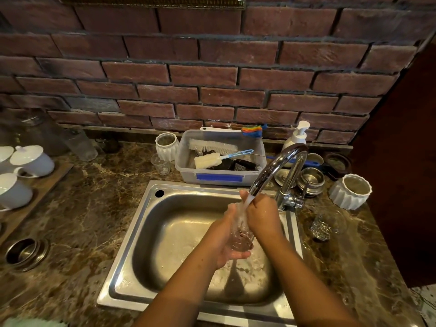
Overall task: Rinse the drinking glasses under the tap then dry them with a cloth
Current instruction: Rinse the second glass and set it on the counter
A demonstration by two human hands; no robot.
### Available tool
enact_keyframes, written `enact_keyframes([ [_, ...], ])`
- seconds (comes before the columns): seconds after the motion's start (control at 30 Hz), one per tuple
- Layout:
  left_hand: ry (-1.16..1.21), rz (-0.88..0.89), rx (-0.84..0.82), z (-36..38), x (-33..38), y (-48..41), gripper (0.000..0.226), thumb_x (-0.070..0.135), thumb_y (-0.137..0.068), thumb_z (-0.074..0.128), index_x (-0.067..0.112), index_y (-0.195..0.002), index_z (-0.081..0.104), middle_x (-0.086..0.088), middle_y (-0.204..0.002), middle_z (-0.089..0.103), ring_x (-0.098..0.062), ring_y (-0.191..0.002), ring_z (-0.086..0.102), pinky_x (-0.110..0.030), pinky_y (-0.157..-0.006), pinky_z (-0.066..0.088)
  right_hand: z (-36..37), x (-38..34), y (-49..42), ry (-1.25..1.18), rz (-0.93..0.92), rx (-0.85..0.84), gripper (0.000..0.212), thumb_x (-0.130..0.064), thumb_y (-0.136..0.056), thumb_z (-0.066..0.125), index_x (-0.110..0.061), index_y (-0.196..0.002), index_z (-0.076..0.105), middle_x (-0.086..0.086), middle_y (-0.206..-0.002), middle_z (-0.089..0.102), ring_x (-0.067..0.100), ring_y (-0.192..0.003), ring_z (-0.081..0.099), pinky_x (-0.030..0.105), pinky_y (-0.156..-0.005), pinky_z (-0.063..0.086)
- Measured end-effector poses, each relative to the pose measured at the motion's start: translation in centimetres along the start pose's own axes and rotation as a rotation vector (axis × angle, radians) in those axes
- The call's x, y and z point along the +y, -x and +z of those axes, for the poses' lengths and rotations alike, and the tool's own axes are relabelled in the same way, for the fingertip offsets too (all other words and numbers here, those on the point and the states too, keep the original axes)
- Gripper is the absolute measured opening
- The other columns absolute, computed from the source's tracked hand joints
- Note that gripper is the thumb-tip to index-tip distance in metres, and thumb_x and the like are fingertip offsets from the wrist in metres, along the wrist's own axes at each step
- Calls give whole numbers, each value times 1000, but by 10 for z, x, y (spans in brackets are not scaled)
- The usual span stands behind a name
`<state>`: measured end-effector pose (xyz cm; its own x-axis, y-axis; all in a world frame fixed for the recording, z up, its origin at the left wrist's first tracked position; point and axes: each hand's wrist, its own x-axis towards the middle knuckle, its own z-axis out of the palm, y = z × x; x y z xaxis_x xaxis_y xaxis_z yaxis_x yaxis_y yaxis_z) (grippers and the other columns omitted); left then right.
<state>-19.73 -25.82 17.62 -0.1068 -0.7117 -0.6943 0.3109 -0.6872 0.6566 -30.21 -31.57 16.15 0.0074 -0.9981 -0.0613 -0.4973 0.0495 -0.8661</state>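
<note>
Over the steel sink (132,244), a person holds a glass (241,234) in the running tap's (278,161) stream. The left hand (224,244) cups and grips its base, and the right hand (262,213) clasps its upper part. A second glass (326,224) lies on the counter (94,208) beside the sink.

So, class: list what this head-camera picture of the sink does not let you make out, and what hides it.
All in the head view:
- Rim of the clear drinking glass, gripped from below by the left hand: lost behind the running water.
- Right hand fingers: hidden by water; gripping or rubbing, unclear.
- Pale green fuzzy fabric: cut off by the bottom edge.
- Clear patterned glass at far right: blurred; upright or tipped, unclear.
</note>
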Motion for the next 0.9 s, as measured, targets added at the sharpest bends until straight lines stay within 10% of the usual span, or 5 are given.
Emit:
enact_keyframes([
  [0.23,348,42,-57,-12,-5,-10,48,60,-90,62,17,-97,83,-16,-110,78,-32,-102,75,-50,-88,60,13,0,31,-179,-74,12,15,-45,-92,64,-32,-89,59,-7,-79,66,-2,-71,64,9,-56,45],
  [0.4,399,-60,-135,-12,-17,-10,66,63,-88,62,4,-114,78,-19,-119,70,-29,-112,60,-38,-93,47,-4,-6,7,-87,-9,-24,47,-36,-99,57,-21,-55,54,-9,-39,52,-1,-37,48,10,-40,35],
  [0.63,473,30,-89,-10,-13,-18,55,58,-96,54,12,-114,77,-18,-122,73,-33,-111,72,-52,-105,49,7,-5,22,-56,-60,-81,24,-45,-93,62,-27,-77,60,-6,-73,66,-2,-66,64,22,-59,49],
  [0.9,364,-4,-105,-12,-28,-22,69,63,-96,47,3,-101,81,-19,-93,76,-25,-76,67,-32,-68,52,0,-18,-10,-208,337,-100,27,-52,-91,63,-30,-80,53,-3,-80,64,13,-75,60,28,-58,40],
])
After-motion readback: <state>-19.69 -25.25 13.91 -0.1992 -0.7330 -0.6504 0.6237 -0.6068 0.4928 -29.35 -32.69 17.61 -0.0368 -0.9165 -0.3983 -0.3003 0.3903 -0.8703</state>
